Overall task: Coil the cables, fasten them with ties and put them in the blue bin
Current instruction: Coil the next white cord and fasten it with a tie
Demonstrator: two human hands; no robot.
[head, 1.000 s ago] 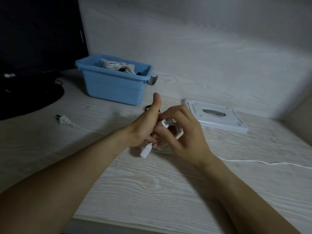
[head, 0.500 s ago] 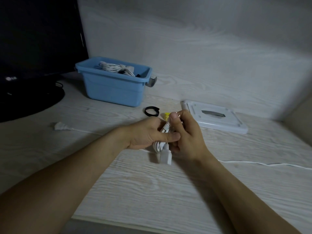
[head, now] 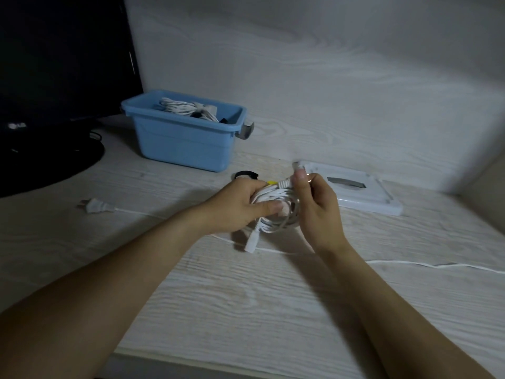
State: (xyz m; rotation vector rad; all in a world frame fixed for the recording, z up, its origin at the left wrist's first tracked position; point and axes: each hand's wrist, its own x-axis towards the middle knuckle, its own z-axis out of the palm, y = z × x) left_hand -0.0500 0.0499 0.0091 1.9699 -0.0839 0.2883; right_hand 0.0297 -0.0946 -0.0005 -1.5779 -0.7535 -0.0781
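Observation:
My left hand (head: 240,205) grips a coiled white cable (head: 276,212) above the desk, thumb across the loops. A white connector (head: 250,243) hangs from the coil's lower end. My right hand (head: 314,206) pinches a white strap (head: 296,168) that sticks up at the top of the coil. A bit of yellow (head: 271,182) shows between the hands. The blue bin (head: 188,143) stands behind to the left with a tied white cable bundle (head: 185,108) inside. A black tie ring (head: 246,175) lies on the desk behind my left hand.
A second white cable (head: 437,265) runs loose across the desk, ending in a plug (head: 95,206) at the left. A white flat lid (head: 355,192) lies at the right. A black monitor stand (head: 41,160) fills the left corner. The desk's front edge is near.
My left thumb has come down across the coil and now clamps it. The right hand has shifted right and lifted the strap upward. The connector now hangs below the coil.

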